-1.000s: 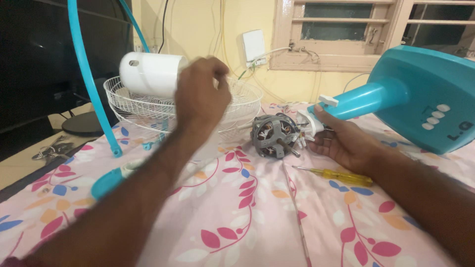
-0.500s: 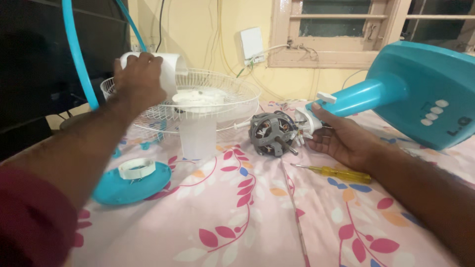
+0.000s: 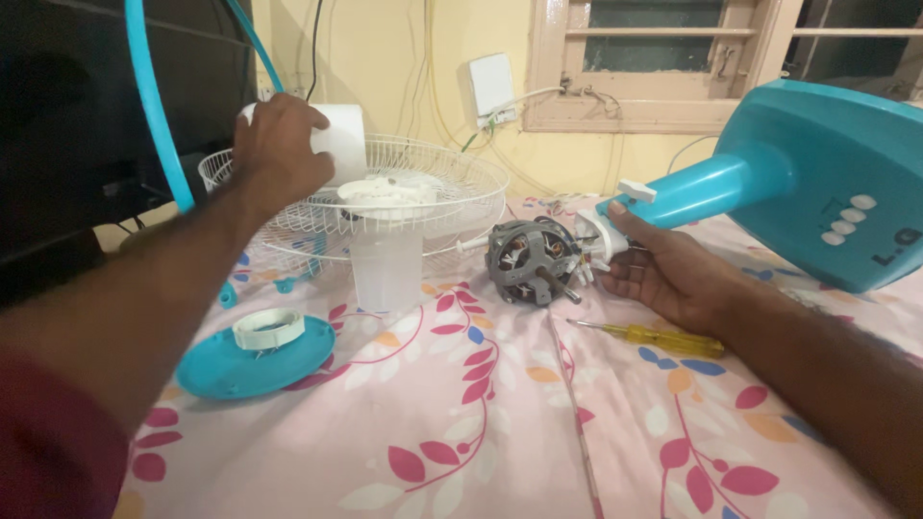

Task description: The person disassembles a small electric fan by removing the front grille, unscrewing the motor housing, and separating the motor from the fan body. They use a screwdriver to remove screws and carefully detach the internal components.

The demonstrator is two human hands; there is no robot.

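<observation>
My left hand (image 3: 281, 146) grips a white cylindrical fan motor cover (image 3: 338, 140) at the back left, above a white wire fan guard (image 3: 452, 187). My right hand (image 3: 666, 274) lies palm up on the floral cloth and holds the white neck piece (image 3: 598, 240) of the fan, where the grey motor (image 3: 527, 260) with its bare shaft joins the blue stand (image 3: 692, 190). The stand's blue base (image 3: 827, 183) with white buttons tilts up at the right. A yellow-handled screwdriver (image 3: 654, 337) lies just in front of my right hand.
A translucent fan blade (image 3: 385, 259) sits in front of the guard. A round blue cap with a white ring (image 3: 255, 356) lies at the left. A blue guard rim (image 3: 154, 106) arcs up at the far left. Behind are a yellow wall, a switch box (image 3: 492, 85) and a window frame.
My left hand swung from the middle to the back left and closed on the white motor cover. My right hand and the motor stayed put.
</observation>
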